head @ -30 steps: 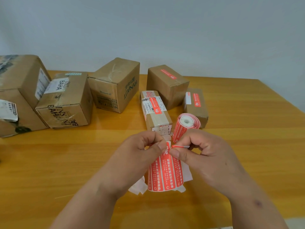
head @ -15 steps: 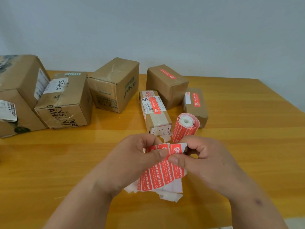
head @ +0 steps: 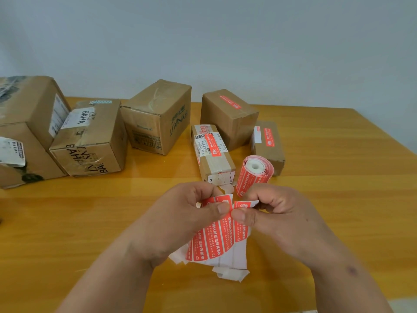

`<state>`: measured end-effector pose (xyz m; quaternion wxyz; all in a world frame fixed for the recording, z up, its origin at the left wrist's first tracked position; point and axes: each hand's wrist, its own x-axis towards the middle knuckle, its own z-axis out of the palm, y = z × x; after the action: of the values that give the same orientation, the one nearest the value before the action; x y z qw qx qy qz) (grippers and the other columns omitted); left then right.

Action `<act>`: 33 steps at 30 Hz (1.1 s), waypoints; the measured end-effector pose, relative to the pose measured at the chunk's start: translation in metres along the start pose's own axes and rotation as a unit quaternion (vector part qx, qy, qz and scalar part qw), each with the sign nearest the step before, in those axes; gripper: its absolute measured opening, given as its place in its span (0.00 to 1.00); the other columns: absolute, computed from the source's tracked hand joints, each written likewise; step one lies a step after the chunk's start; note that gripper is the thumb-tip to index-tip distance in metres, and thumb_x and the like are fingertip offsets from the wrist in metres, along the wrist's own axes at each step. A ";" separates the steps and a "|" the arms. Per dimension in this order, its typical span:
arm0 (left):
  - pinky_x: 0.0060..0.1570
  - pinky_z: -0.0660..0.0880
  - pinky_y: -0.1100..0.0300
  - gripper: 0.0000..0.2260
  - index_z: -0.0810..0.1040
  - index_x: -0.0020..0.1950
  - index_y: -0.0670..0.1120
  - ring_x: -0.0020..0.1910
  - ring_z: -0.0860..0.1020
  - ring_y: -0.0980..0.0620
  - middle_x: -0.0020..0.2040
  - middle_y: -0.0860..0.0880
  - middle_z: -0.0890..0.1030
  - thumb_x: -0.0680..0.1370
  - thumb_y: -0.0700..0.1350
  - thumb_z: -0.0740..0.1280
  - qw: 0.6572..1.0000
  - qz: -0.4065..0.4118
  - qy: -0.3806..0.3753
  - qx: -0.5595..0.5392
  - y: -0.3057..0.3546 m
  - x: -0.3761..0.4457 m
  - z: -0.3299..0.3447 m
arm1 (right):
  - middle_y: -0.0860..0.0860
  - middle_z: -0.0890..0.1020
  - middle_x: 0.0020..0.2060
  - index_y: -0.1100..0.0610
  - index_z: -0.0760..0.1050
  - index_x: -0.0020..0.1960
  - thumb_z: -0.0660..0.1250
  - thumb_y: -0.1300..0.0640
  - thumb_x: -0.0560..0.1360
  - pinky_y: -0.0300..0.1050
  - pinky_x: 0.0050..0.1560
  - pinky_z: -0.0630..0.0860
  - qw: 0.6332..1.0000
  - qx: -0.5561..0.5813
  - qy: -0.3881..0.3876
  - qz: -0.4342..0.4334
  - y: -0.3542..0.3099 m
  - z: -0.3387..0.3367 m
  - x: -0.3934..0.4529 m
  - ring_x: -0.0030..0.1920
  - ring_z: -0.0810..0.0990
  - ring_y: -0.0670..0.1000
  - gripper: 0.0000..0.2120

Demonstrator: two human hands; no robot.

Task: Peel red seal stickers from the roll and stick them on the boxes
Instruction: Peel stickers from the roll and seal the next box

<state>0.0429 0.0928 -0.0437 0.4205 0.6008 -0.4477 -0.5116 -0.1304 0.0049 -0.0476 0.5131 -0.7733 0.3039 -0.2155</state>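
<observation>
A roll of red seal stickers [head: 256,175] lies on the wooden table [head: 338,199] just beyond my hands. Its loose strip of stickers [head: 214,240] hangs down between them, with white backing paper [head: 232,269] trailing on the table. My left hand [head: 194,213] pinches the strip's top edge with thumb and fingers. My right hand [head: 270,213] pinches the rightmost sticker [head: 242,205], whose top stands apart from the rest. Three small boxes bear red stickers: a long one [head: 213,154], a taller one [head: 228,118] and a flat one [head: 268,143].
Three larger cardboard boxes without red stickers stand at the back left: one marked HYNAUT [head: 158,118], one marked BAHA [head: 90,141], and a big one [head: 24,125] at the left edge. A grey wall rises behind the table.
The strip has tilted and been turned in my hands. My right thumb and finger have pulled the rightmost sticker's top away from the others, leaving a gap.
</observation>
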 end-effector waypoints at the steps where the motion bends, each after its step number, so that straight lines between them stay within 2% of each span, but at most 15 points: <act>1: 0.50 0.80 0.53 0.09 0.81 0.40 0.53 0.44 0.85 0.48 0.44 0.48 0.85 0.68 0.56 0.69 1.000 0.002 -0.001 0.000 0.000 0.000 -0.001 | 0.48 0.82 0.36 0.59 0.78 0.39 0.71 0.50 0.68 0.40 0.38 0.77 1.000 0.004 0.000 -0.002 0.000 0.000 0.000 0.39 0.82 0.46 0.12; 6: 0.44 0.78 0.59 0.15 0.83 0.47 0.48 0.45 0.85 0.49 0.45 0.48 0.86 0.64 0.53 0.75 1.000 -0.014 -0.026 -0.003 0.003 0.000 -0.006 | 0.52 0.83 0.35 0.64 0.78 0.40 0.72 0.55 0.70 0.38 0.36 0.77 0.999 0.040 0.000 -0.002 -0.001 -0.002 0.001 0.37 0.82 0.46 0.11; 8: 0.45 0.79 0.58 0.15 0.84 0.47 0.48 0.45 0.85 0.48 0.45 0.47 0.86 0.65 0.53 0.78 0.999 -0.023 -0.039 -0.005 0.002 0.001 -0.008 | 0.53 0.83 0.36 0.66 0.78 0.41 0.72 0.56 0.70 0.39 0.37 0.77 0.999 0.050 -0.005 0.001 -0.001 -0.002 0.001 0.38 0.82 0.47 0.12; 11: 0.45 0.79 0.55 0.16 0.84 0.49 0.45 0.44 0.85 0.45 0.45 0.45 0.86 0.67 0.53 0.77 0.999 -0.023 -0.037 -0.017 -0.001 0.002 -0.008 | 0.57 0.83 0.38 0.67 0.78 0.42 0.71 0.55 0.69 0.42 0.39 0.78 0.997 0.076 -0.008 0.007 0.000 -0.002 0.000 0.40 0.82 0.50 0.14; 15: 0.44 0.78 0.56 0.14 0.84 0.46 0.45 0.43 0.85 0.45 0.44 0.44 0.86 0.67 0.52 0.75 0.998 -0.019 -0.037 -0.040 -0.004 0.003 -0.007 | 0.56 0.83 0.38 0.67 0.78 0.43 0.71 0.56 0.69 0.42 0.40 0.77 0.994 0.109 -0.013 0.012 0.001 -0.002 -0.001 0.41 0.83 0.50 0.13; 19: 0.43 0.78 0.58 0.10 0.84 0.43 0.47 0.43 0.85 0.45 0.44 0.44 0.85 0.66 0.50 0.75 0.997 -0.020 -0.040 -0.058 -0.006 0.004 -0.006 | 0.52 0.82 0.35 0.68 0.77 0.41 0.71 0.58 0.69 0.38 0.37 0.75 0.990 0.137 -0.015 0.012 0.003 -0.001 -0.001 0.39 0.81 0.47 0.12; 23: 0.45 0.78 0.57 0.10 0.84 0.43 0.48 0.44 0.84 0.46 0.44 0.45 0.85 0.66 0.51 0.75 0.997 -0.019 -0.038 -0.058 -0.007 0.004 -0.005 | 0.53 0.83 0.37 0.64 0.78 0.40 0.73 0.57 0.70 0.39 0.39 0.76 0.987 0.162 -0.016 0.015 0.007 -0.001 0.000 0.40 0.82 0.48 0.10; 27: 0.43 0.76 0.58 0.05 0.84 0.39 0.49 0.42 0.84 0.47 0.41 0.46 0.85 0.69 0.50 0.76 0.997 -0.011 -0.027 -0.071 -0.006 0.003 -0.007 | 0.53 0.82 0.37 0.61 0.79 0.40 0.72 0.55 0.69 0.43 0.42 0.77 0.986 0.166 -0.008 0.005 0.008 -0.001 0.000 0.41 0.81 0.49 0.08; 29: 0.43 0.77 0.57 0.06 0.85 0.40 0.49 0.42 0.84 0.47 0.41 0.46 0.85 0.67 0.49 0.74 0.997 -0.016 -0.024 -0.073 -0.006 0.003 -0.008 | 0.54 0.83 0.38 0.59 0.80 0.41 0.72 0.55 0.68 0.43 0.42 0.78 0.987 0.163 -0.006 0.007 0.008 -0.002 0.000 0.42 0.82 0.51 0.07; 31: 0.46 0.78 0.54 0.10 0.85 0.44 0.47 0.44 0.84 0.45 0.44 0.44 0.85 0.67 0.50 0.76 0.997 -0.021 -0.026 -0.075 -0.006 0.002 -0.009 | 0.58 0.84 0.42 0.61 0.81 0.44 0.75 0.53 0.67 0.46 0.44 0.80 0.987 0.161 -0.011 0.016 0.008 -0.004 0.000 0.44 0.83 0.55 0.12; 33: 0.48 0.79 0.54 0.14 0.84 0.48 0.45 0.46 0.84 0.44 0.47 0.43 0.85 0.67 0.50 0.77 0.996 -0.022 -0.029 -0.079 -0.005 0.002 -0.009 | 0.58 0.83 0.41 0.62 0.80 0.45 0.76 0.51 0.64 0.43 0.42 0.79 0.987 0.157 -0.024 0.024 0.007 -0.005 -0.001 0.44 0.83 0.53 0.17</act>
<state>0.0523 0.0927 -0.0481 0.4421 0.5603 -0.4049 -0.5716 -0.1361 -0.0002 -0.0525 0.6404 -0.6802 0.2729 -0.2298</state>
